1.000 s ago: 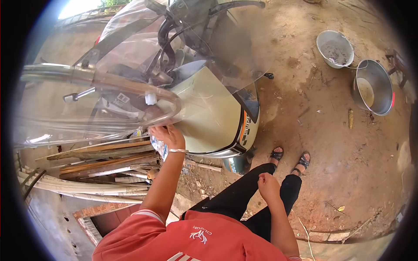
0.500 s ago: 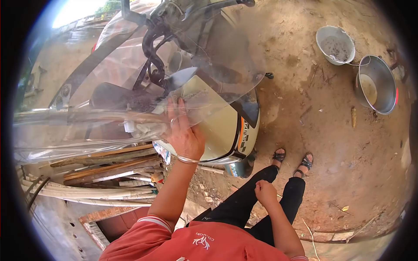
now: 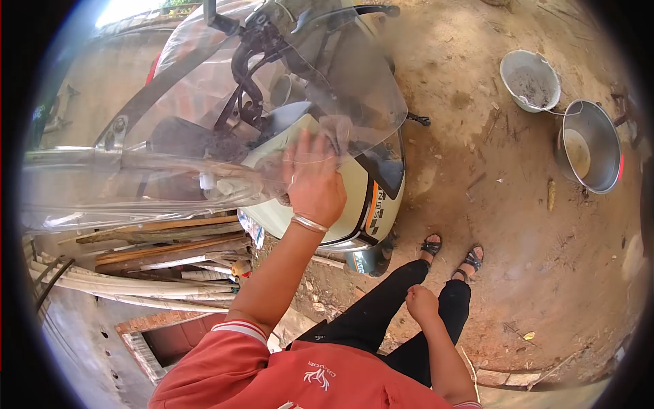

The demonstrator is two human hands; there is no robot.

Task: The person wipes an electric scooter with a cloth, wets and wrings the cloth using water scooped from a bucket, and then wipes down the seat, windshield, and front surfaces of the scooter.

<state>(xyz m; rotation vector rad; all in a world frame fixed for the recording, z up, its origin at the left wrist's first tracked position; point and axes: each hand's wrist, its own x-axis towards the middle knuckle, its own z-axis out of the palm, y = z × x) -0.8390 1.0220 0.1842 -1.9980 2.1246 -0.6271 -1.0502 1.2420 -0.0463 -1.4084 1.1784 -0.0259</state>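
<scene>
A pale cream scooter [image 3: 351, 204] with a black and orange stripe stands in front of me. A clear plastic windshield [image 3: 378, 102] covers its front and handlebar. My left hand [image 3: 315, 180], with a bangle on the wrist, lies flat against the clear plastic over the front panel. Its fingers are stretched out, and I see no object gripped in them. A blurry pinkish patch beside the fingertips may be a reflection. My right hand [image 3: 422, 305] hangs by my thigh with its fingers curled closed. Nothing shows sticking out of it.
Two metal buckets, a pale one [image 3: 530, 80] and a deeper one [image 3: 591, 146], stand on the dirt ground at right. Wooden planks and poles [image 3: 157, 252] are stacked at left, beside a wall [image 3: 88, 347]. A corncob-like piece [image 3: 551, 195] lies on the ground.
My left hand has slid to the right across the plastic over the scooter's front. The view has shifted slightly. My right hand stays closed by my leg.
</scene>
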